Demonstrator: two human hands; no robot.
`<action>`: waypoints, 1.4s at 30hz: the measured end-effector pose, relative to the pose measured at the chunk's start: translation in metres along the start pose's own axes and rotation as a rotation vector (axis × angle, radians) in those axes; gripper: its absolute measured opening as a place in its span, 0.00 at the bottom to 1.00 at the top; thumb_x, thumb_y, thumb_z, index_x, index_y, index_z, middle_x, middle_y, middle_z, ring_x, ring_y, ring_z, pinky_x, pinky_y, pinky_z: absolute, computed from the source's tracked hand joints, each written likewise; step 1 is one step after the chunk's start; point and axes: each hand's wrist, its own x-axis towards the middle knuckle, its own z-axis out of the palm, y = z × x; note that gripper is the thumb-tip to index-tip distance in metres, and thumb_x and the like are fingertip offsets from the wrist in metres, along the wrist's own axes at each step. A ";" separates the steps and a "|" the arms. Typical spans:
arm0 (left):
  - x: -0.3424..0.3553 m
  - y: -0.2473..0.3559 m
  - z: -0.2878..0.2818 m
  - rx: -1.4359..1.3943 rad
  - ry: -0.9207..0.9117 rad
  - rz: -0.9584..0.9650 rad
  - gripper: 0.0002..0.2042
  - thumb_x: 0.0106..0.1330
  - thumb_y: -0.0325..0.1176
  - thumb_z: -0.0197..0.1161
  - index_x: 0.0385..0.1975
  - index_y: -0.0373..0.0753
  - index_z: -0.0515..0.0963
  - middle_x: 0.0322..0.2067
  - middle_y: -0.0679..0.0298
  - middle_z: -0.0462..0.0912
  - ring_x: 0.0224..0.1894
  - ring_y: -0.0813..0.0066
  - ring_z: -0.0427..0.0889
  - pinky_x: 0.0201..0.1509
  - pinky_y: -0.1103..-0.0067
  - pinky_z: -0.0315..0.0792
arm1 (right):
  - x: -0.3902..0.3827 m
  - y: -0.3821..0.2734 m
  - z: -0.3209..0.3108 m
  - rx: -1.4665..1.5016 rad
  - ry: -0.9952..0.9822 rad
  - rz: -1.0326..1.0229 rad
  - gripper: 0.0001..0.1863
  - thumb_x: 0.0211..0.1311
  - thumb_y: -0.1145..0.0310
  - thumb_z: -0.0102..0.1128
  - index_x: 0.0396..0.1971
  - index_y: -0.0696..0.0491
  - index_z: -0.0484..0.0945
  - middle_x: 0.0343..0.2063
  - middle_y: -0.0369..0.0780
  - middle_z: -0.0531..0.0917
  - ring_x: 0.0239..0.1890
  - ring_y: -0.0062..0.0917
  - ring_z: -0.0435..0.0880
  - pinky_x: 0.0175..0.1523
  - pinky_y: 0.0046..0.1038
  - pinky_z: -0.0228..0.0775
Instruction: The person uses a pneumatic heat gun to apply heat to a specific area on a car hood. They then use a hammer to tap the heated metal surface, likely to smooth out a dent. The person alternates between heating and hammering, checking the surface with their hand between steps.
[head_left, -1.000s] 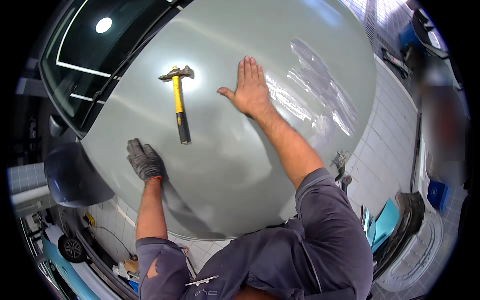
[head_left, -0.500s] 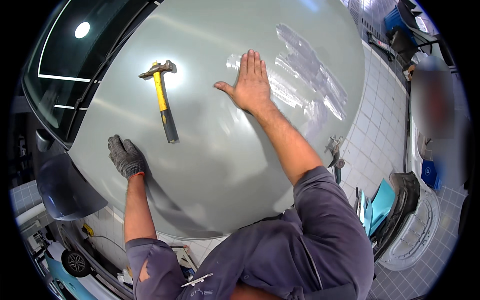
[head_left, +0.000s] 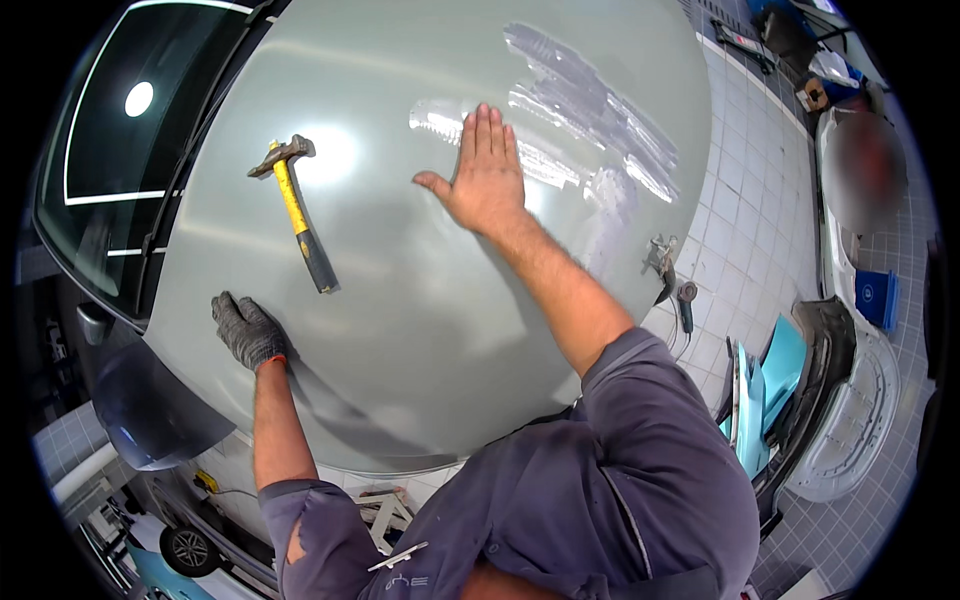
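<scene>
A grey-green car hood (head_left: 400, 330) spreads out in front of me. My right hand (head_left: 487, 180), bare, lies flat on it with the fingers stretched forward and the thumb out to the left. Just beyond and beside those fingers, bare-metal ground patches (head_left: 610, 125) shine through the paint. My left hand (head_left: 247, 331), in a grey knitted glove with an orange cuff, rests on the hood's left part, fingers extended. Between and ahead of the hands lies a hammer (head_left: 292, 205) with a yellow and black handle, touched by neither.
The windshield (head_left: 130, 130) borders the hood at the left. A metal tool (head_left: 661, 257) sits at the hood's right edge; a grinder-like power tool (head_left: 686, 305) is beyond it. Turquoise panels (head_left: 782, 370) and a black bumper (head_left: 815, 370) stand at the right. A blurred person (head_left: 868, 165) is farther off.
The whole view has shifted, so the hammer and sanded patches appear farther left. My right hand has slid slightly back over the hood, toward me. The left hand stays in place.
</scene>
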 end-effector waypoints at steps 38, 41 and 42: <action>-0.069 0.267 -0.050 -0.829 -0.409 0.080 0.19 0.72 0.39 0.61 0.57 0.35 0.76 0.45 0.57 0.83 0.46 0.66 0.83 0.50 0.73 0.77 | -0.026 -0.008 -0.045 0.750 -0.261 0.086 0.43 0.76 0.39 0.42 0.70 0.65 0.59 0.66 0.63 0.67 0.72 0.46 0.66 0.77 0.41 0.53; -0.101 0.302 -0.066 -0.892 -0.366 0.597 0.25 0.64 0.35 0.67 0.62 0.36 0.74 0.54 0.52 0.81 0.59 0.54 0.78 0.67 0.60 0.68 | -0.016 0.014 -0.057 1.643 -0.263 0.585 0.35 0.77 0.43 0.46 0.62 0.64 0.68 0.44 0.54 0.85 0.46 0.38 0.86 0.60 0.39 0.75; -0.088 0.302 -0.059 -0.826 -0.350 0.848 0.25 0.66 0.37 0.67 0.62 0.37 0.74 0.57 0.52 0.80 0.62 0.52 0.77 0.69 0.57 0.64 | -0.020 0.032 -0.058 1.798 -0.001 0.739 0.27 0.77 0.48 0.50 0.53 0.62 0.73 0.23 0.40 0.83 0.24 0.27 0.81 0.37 0.33 0.79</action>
